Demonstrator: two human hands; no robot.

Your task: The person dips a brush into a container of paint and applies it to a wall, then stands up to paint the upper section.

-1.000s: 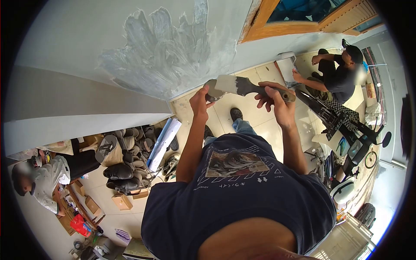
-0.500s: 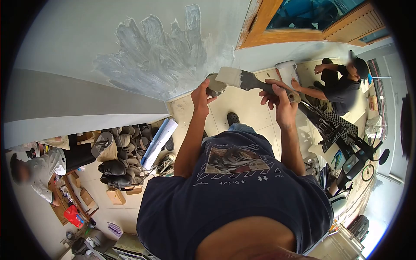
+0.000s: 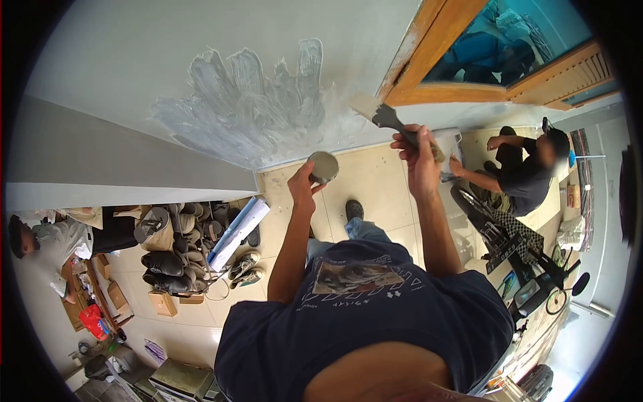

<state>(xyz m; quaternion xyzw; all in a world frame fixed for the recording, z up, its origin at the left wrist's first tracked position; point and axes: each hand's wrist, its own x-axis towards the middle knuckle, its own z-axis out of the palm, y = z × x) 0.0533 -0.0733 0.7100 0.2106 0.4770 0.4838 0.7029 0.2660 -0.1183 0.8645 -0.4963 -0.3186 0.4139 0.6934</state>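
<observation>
The right hand (image 3: 420,157) has lifted the putty knife (image 3: 383,115) off the round pad (image 3: 324,165) — blade now at the wall (image 3: 201,60) — while the left hand (image 3: 305,187) grips that pad.

**One head-worn fisheye, tipped steeply down**

The single view rides on the person's head and faces forward and down along a grey wall (image 3: 134,60). The wearer's dark shirt (image 3: 362,321) fills 6 o'clock, right under the lens. Near centre and close are the left hand (image 3: 303,191) with a round grey thing (image 3: 324,166) and the right hand (image 3: 420,159) with a putty knife (image 3: 383,115). The window frame (image 3: 429,43) bends at 1 o'clock, and the tiled floor (image 3: 375,181) lies far below.
</observation>
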